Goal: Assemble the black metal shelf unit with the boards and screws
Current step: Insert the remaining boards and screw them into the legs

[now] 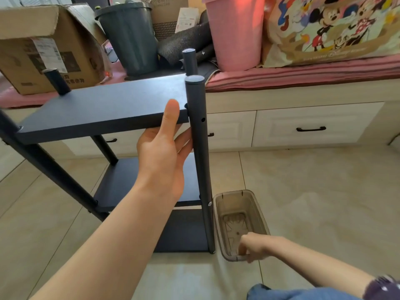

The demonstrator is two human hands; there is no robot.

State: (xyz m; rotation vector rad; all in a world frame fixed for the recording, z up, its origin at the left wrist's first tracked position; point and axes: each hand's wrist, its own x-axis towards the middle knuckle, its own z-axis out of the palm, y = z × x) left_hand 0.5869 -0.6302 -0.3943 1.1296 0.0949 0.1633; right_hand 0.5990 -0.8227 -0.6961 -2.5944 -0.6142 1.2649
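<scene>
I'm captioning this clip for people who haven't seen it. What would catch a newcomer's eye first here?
First, the left hand at centre, gripping the front edge of the top board of the black shelf unit, beside the front post. Next, low on the right, the right hand reaching into a translucent plastic bin on the tiled floor. Behind, a pink bucket and a cartoon-print bag stand out.

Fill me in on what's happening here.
A person is putting together a black shelf unit on a tiled floor. The left hand grips the front edge of the top board beside the near right post. The right hand reaches into a small clear plastic bin by the post's foot.
</scene>
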